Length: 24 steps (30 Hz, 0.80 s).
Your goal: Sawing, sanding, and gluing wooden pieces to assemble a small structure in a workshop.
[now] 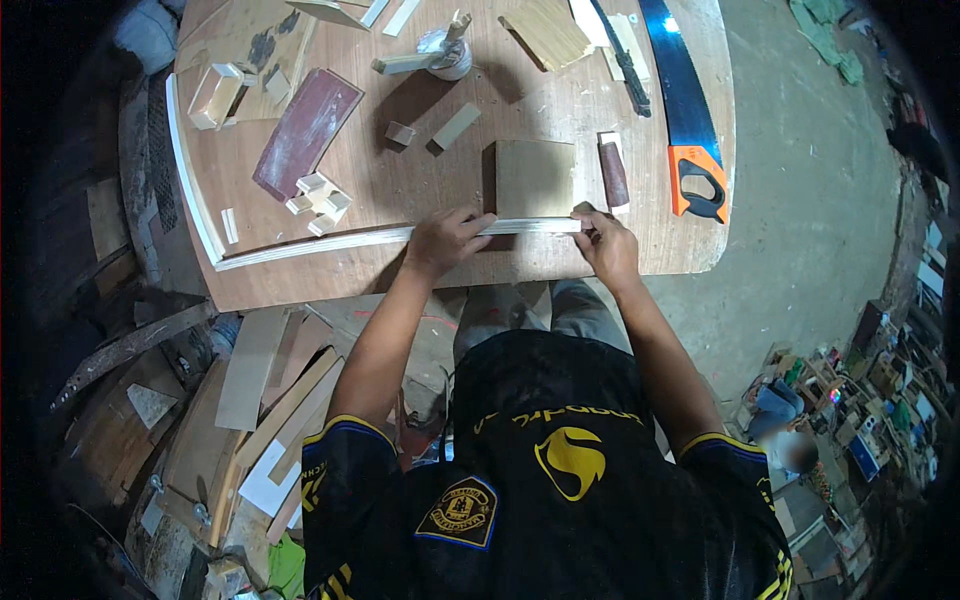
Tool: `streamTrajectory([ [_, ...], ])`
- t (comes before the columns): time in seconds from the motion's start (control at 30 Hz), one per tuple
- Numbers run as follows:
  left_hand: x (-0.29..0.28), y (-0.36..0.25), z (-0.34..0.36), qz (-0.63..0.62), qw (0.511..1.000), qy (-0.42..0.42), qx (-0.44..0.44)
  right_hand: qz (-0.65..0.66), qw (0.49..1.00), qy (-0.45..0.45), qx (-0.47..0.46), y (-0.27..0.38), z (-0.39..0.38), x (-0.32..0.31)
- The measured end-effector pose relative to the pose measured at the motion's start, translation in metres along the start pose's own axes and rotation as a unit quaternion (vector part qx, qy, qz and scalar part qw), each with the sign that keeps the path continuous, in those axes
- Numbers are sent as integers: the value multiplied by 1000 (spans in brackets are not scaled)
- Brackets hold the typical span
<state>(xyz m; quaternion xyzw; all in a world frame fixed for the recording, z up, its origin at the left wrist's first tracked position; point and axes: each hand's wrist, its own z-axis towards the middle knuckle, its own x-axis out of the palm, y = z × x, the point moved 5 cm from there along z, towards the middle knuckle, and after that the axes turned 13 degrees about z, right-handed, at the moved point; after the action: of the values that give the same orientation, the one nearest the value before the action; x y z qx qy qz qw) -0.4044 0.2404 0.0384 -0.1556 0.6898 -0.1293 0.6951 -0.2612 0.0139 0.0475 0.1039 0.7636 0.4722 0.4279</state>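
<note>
Plywood worktop [560, 110]: bears everything below.
Handsaw [683, 100], blue blade, orange handle: right edge.
Sandpaper sheet [305, 130]: left half.
Thin wood strip [400, 237]: lies along near edge, against square board [535, 175].
Left hand [447, 240]: fingers curled over strip, pressing.
Right hand [605, 245]: pinches strip's right end.
Small wood blocks [320, 198]: just behind strip.

A brown plywood desk [640, 110] with a curved right edge fills the upper middle of the view. To its right lies a bare grey concrete floor [800, 200], with green rags [826, 38] near the far right corner of the desk. Offcuts of pale wooden board [252, 365] are stacked on the floor below the desk's near left corner. Small colourful clutter [870, 400] crowds the floor at the lower right. The outer rim is dark.
</note>
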Motion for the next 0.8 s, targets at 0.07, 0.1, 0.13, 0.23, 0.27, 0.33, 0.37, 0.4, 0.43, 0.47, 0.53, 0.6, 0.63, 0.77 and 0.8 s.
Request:
streamTrajectory([
  [0.07, 0, -1, 4, -5, 1000, -7, 5, -10, 1000, 1, 12, -2, 0, -2],
  [0.1, -1, -3, 7, 2, 1000, -9, 5, -12, 1000, -2, 13, -3, 0, -3],
  [0.13, -3, -5, 8, 8, 1000, -11, 5, -17, 1000, -2, 15, -4, -1, -3],
  [0.23, 0, -11, 3, 14, 1000, -4, -5, -18, 1000, -2, 7, -1, 0, -6],
  [0.27, 1, -13, 1, 13, 1000, -6, -4, -12, 1000, -1, -1, 1, 0, -6],
  [0.33, 3, -16, -4, 33, 999, -11, 4, -29, 1000, 0, 3, 4, -1, -7],
  [0.37, 2, -17, -4, 32, 999, -14, 6, -43, 999, 2, 6, 4, -2, -7],
  [0.4, 1, -18, -4, 29, 1000, -8, -5, -47, 999, -7, -15, 7, -2, -8],
  [0.43, 0, -19, -3, 26, 1000, -2, -16, -50, 999, -9, -16, 7, -3, -8],
  [0.47, 0, -19, -3, 26, 1000, -5, -15, -38, 998, -26, -38, 10, -3, -7],
  [0.53, -1, -15, -3, -3, 999, -15, -44, -21, 997, -46, -66, 14, -4, -9],
  [0.6, 1, -12, -3, 7, 999, -21, -23, -29, 997, -42, -64, 14, -5, -9],
  [0.63, 2, -11, -3, 20, 1000, -24, -5, -34, 997, -36, -62, 13, -5, -9],
  [0.77, -3, -9, 2, -28, 999, 15, -32, -41, 996, -31, -79, 14, -7, -10],
  [0.8, -5, -9, 4, -14, 1000, 10, -25, -42, 995, -34, -82, 14, -7, -10],
])
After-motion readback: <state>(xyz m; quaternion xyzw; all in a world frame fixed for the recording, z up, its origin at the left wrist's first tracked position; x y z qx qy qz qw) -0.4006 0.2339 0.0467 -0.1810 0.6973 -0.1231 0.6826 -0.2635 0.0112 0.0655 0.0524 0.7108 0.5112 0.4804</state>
